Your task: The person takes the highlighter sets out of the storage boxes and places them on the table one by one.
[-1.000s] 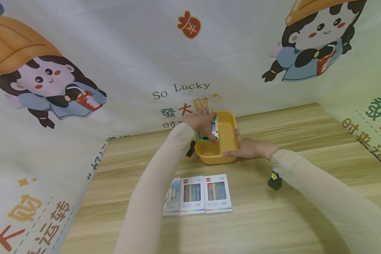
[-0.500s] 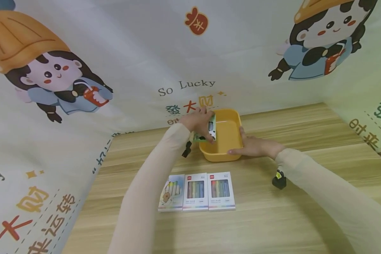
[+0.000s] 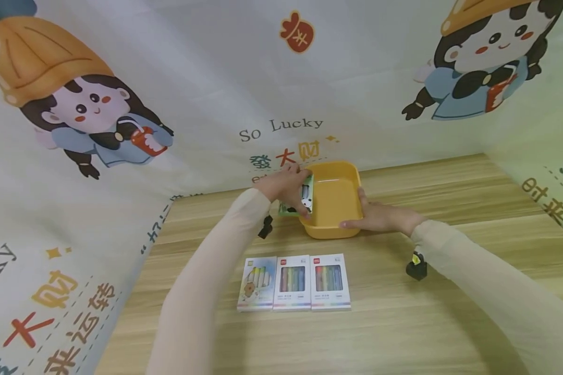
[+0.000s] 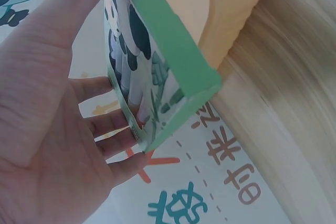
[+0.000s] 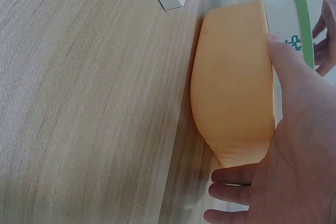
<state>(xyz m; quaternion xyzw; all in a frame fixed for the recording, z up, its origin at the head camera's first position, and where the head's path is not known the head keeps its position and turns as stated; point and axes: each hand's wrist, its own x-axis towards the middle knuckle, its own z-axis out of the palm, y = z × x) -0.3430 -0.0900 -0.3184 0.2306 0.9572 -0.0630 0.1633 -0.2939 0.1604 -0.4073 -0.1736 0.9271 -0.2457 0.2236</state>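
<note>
My left hand [image 3: 285,188] grips a green box [image 3: 306,198] with panda pictures and pen-like sticks showing through its front. In the left wrist view this box [image 4: 173,35] stands on edge between thumb and fingers. It is over the left rim of a yellow plastic bin [image 3: 335,203]. My right hand [image 3: 382,217] holds the bin's right side, with the thumb at the rim and the fingers along the outer wall. Nothing shows in the visible part of the bin. In the right wrist view, the bin's outer wall [image 5: 231,77] faces the camera.
Three white boxes lie side by side nearer me: a bear-printed box [image 3: 256,284], a middle box [image 3: 292,283] and a right box [image 3: 330,282], with coloured sticks in their windows. A printed cloth wall [image 3: 206,78] stands behind the wooden table [image 3: 403,323].
My left hand has carried the green box leftward, from over the bin's inside to its left rim. The right hand keeps its hold on the bin. The head view has shifted slightly.
</note>
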